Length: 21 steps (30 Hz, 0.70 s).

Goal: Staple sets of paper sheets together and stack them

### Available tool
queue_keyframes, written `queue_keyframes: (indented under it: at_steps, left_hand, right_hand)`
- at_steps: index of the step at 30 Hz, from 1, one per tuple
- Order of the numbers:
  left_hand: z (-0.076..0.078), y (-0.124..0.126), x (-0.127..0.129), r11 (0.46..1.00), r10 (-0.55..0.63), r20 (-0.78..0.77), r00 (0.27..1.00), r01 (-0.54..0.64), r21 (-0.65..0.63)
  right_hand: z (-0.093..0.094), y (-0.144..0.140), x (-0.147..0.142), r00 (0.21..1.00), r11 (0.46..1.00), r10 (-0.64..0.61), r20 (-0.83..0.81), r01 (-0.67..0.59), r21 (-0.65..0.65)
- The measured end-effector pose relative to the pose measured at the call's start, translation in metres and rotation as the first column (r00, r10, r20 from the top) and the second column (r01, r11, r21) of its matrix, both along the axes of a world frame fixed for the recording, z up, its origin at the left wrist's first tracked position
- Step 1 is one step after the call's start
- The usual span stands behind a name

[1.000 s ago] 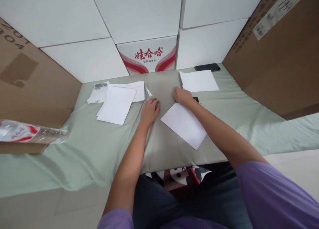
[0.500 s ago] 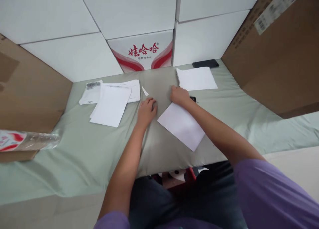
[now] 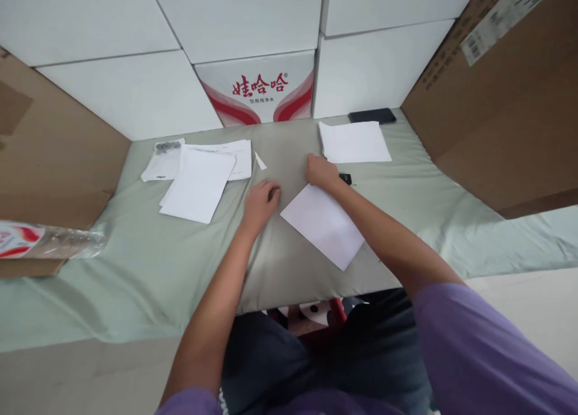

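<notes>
My left hand rests on the pale green cloth, fingers loosely bent, with nothing seen in it. It lies just left of a tilted white sheet. My right hand sits curled at that sheet's far corner, touching it. A small black object pokes out beside the right hand; whether the hand grips it is unclear. Beyond the right hand lies a neat stack of white paper.
Loose white sheets and a small plastic bag lie at the left, with a paper scrap beside them. A black phone sits at the back. Cardboard boxes flank the cloth; a plastic bottle lies at the far left.
Both hands stay by the tilted sheet. The left fingers have curled in a little. The view has shifted slightly.
</notes>
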<state>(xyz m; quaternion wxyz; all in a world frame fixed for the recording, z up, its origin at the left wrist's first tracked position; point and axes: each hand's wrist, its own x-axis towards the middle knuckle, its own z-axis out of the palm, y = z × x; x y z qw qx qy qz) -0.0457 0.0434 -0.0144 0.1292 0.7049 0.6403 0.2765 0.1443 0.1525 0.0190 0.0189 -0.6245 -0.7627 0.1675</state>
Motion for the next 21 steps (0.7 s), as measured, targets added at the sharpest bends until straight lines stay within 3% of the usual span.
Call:
queue_keyframes:
  at_steps: [4, 9, 21]
  left_hand:
    - [0.000, -0.006, 0.009, 0.999, 0.052, -0.012, 0.999, -0.052, 0.002]
    - [0.003, -0.008, 0.024, 1.000, -0.005, -0.092, 0.996, 0.003, -0.022]
    - [-0.001, -0.011, 0.041, 0.995, -0.030, -0.074, 0.997, 0.023, -0.095]
  right_hand:
    - [0.002, -0.001, 0.001, 1.000, 1.000, -0.025, -0.004, 0.025, 0.012]
    - [0.000, 0.004, 0.004, 0.999, 0.999, -0.029, -0.035, 0.030, 0.028]
    - [0.000, 0.014, 0.006, 0.989, 0.999, -0.041, -0.140, 0.039, -0.022]
